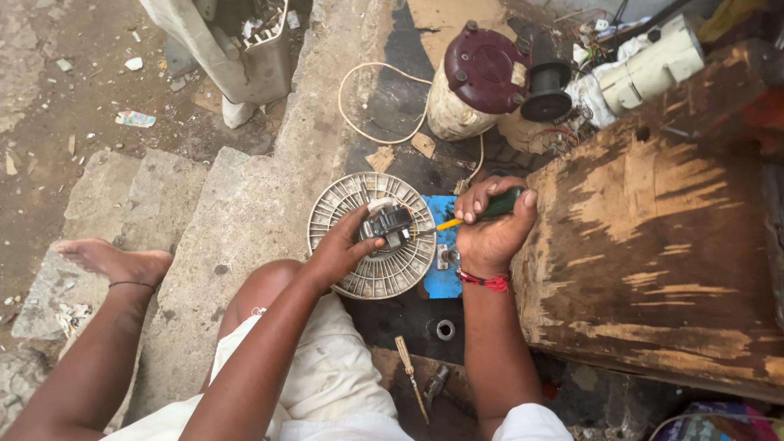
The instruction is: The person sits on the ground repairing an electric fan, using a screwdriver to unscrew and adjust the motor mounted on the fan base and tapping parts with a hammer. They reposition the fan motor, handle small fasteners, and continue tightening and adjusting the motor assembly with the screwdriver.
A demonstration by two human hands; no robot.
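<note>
The left hand (339,249) pinned a rigid-looking round grille (371,237) at its motor hub (385,224); right hand (490,229), fingers clamped around a green-handled screwdriver (482,211), worked beside the hub.

A roadside repair workshop, open to the street: rough concrete steps (237,212) and littered dirt ground (73,90) at left, a worn, scarred wooden bench (653,237) at right, an old cream motor with a maroon end cap (474,82) and tangled wires (588,41) at the top.
</note>
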